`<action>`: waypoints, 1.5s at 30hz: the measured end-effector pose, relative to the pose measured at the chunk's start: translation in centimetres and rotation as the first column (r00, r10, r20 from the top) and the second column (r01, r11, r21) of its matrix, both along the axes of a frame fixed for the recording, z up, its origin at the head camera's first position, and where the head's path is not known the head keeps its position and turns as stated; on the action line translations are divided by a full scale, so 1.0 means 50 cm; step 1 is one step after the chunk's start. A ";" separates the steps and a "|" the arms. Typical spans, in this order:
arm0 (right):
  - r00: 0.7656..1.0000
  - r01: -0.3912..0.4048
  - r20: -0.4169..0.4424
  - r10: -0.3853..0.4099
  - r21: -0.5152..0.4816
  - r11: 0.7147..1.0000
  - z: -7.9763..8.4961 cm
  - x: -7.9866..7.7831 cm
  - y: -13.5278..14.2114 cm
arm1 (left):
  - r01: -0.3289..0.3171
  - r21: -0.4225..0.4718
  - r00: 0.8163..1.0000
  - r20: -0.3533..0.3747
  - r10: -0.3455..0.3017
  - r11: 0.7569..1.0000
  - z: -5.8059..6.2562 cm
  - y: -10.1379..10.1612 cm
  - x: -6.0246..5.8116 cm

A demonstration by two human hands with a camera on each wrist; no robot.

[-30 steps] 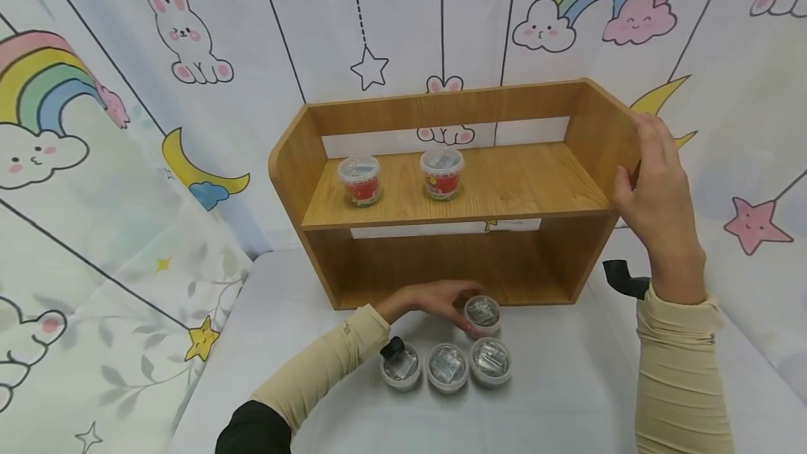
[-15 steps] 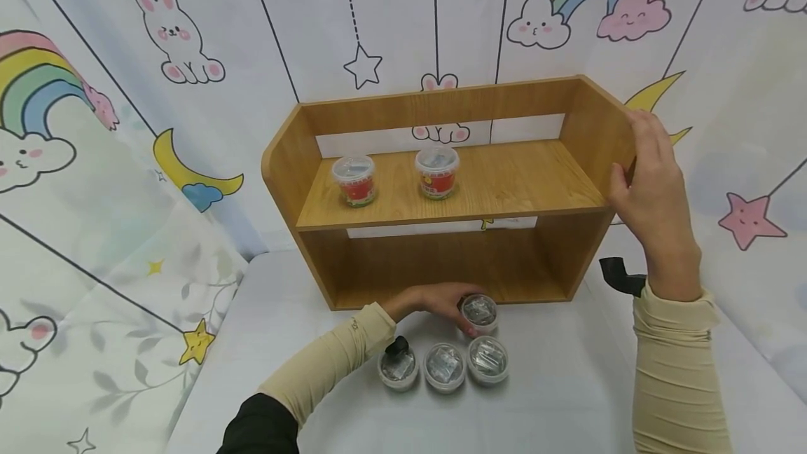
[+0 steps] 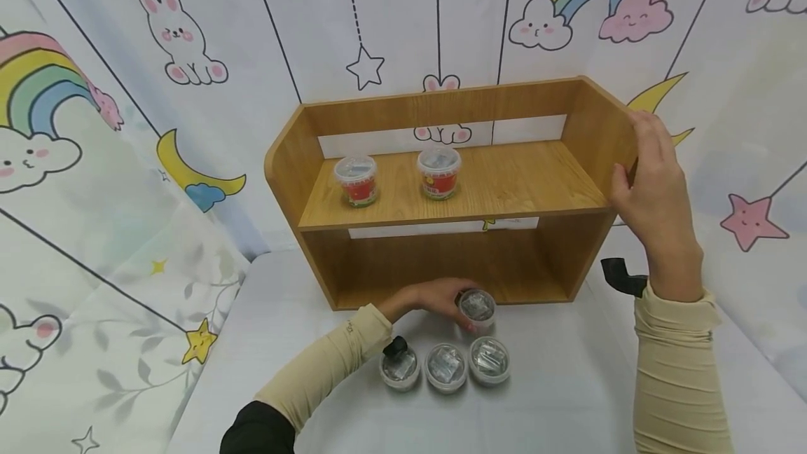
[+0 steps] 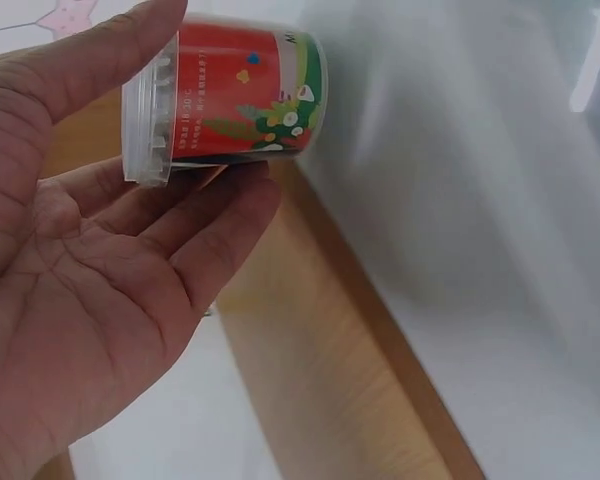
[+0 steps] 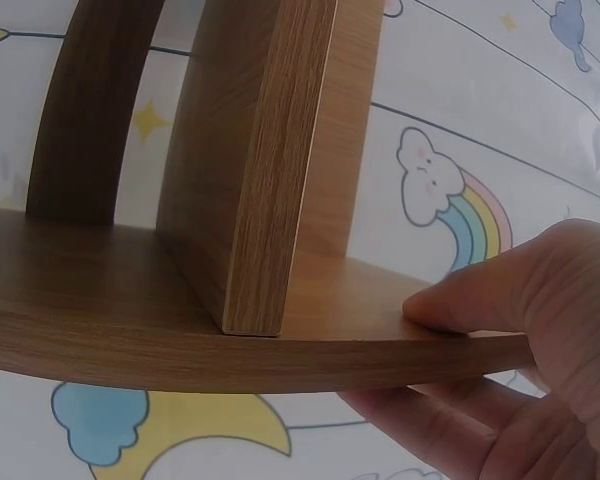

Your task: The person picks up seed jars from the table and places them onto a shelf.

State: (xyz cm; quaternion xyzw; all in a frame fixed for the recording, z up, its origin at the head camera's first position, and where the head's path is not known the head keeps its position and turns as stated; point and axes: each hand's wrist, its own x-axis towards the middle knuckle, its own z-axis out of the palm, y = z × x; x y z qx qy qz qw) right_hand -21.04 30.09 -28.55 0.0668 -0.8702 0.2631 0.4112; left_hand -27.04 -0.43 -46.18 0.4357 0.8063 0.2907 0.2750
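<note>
My left hand [image 3: 438, 298] grips a small clear-lidded plastic tub [image 3: 477, 305] in front of the shelf's lower board. In the left wrist view the tub [image 4: 245, 90] shows a red label with green leaves, pinched between thumb and fingers. My right hand [image 3: 658, 195] holds the right side panel of a two-tier wooden shelf [image 3: 523, 177]. Up close in the right wrist view, the thumb lies on one face of that panel [image 5: 360, 310], with fingers round the other. Two matching tubs stand on the upper tier, one left [image 3: 357, 184] and one near the middle [image 3: 439, 175].
Three more lidded tubs stand in a row on the white tabletop [image 3: 542, 398]: a left one [image 3: 401, 370], a middle one [image 3: 446, 368] and a right one [image 3: 489, 361]. Behind the shelf hangs a cartoon-printed cloth [image 3: 252, 12].
My left hand has shifted the tub slightly toward the shelf, away from the row of three. My right hand keeps its hold on the side panel.
</note>
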 end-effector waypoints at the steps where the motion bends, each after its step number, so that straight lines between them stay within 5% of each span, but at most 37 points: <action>1: 1.000 0.002 0.001 -0.002 -0.001 1.000 0.000 0.000 0.001 | 0.001 0.004 1.000 -0.011 -0.001 1.000 0.007 -0.001 0.002; 18: 1.000 0.006 0.001 -0.006 -0.007 1.000 0.006 0.001 0.001 | 0.032 0.103 0.993 -0.114 -0.021 0.994 0.131 -0.008 0.045; 31: 1.000 0.006 0.005 -0.006 -0.015 1.000 0.004 0.000 0.001 | 0.105 0.149 0.974 -0.213 -0.071 0.983 0.251 0.009 0.095; 37: 1.000 0.009 0.024 -0.009 -0.019 1.000 0.004 0.001 0.000 | 0.154 0.167 0.962 -0.249 -0.109 0.974 0.292 0.017 0.104; 45: 1.000 0.005 0.026 -0.005 -0.018 1.000 0.003 0.001 -0.002 | 0.143 0.178 0.969 -0.226 -0.101 0.973 0.341 0.025 0.103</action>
